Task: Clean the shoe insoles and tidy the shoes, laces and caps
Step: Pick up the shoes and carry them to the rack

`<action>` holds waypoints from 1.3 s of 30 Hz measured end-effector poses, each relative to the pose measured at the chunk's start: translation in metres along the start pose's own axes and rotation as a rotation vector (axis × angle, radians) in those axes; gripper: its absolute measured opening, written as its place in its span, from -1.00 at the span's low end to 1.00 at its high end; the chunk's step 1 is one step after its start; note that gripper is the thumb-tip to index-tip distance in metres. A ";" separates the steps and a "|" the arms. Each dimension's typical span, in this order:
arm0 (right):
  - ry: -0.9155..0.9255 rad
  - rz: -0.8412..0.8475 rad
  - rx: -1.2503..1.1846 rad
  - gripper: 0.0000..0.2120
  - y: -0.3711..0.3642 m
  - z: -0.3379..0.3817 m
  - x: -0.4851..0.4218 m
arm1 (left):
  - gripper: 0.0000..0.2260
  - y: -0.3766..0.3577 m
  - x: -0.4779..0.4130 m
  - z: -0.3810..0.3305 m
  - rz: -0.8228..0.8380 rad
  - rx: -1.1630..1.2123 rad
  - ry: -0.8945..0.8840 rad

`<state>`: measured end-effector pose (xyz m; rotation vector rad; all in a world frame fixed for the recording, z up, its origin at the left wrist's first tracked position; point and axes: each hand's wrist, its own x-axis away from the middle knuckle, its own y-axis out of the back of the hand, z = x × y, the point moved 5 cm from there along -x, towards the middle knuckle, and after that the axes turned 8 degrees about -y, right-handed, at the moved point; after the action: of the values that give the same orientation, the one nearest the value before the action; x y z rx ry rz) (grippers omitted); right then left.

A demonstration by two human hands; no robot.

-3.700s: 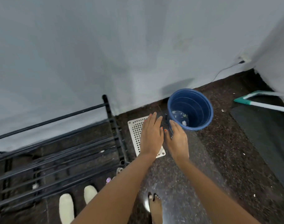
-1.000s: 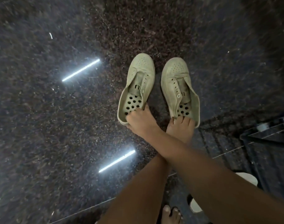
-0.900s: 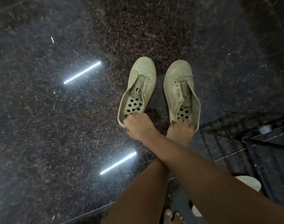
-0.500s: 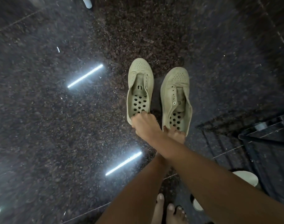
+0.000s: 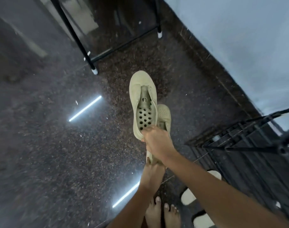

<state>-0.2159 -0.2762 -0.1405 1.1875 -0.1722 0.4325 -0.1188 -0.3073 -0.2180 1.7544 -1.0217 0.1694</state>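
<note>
— Above the speckled floor (image 5: 50, 145), both sneakers hang lifted now, no longer standing there.
— Grip?
— My right hand (image 5: 156, 142) clutches the upper sneaker (image 5: 143, 89) by its heel, left hand (image 5: 152, 174) the lower sneaker (image 5: 164, 115). Shoe rack (image 5: 239, 146) next, I judge.

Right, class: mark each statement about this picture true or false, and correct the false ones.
1. Each hand grips a shoe at its heel end. True: the right hand holds the upper shoe, the left hand the lower shoe.
2. The upper shoe's inside shows round holes. True.
3. The person wears socks. False: the toes are bare.
4. The floor is white tile. False: the floor is dark, speckled and glossy.
</note>
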 end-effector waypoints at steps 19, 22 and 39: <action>-0.458 -0.509 -0.006 -0.62 0.181 -0.083 0.250 | -0.66 0.139 0.095 -0.159 0.106 -0.313 -0.110; -0.560 -0.523 -0.010 -0.61 0.182 -0.102 0.289 | -0.73 0.145 0.094 -0.186 0.037 -0.362 -0.165; -0.981 -0.517 -0.124 -0.59 0.154 -0.205 0.463 | -0.92 0.110 0.056 -0.399 -0.011 -0.409 -0.689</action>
<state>0.1199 0.0688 0.0788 1.1831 -0.7015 -0.6364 -0.0232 -0.0160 0.0662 1.4520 -1.4092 -0.6533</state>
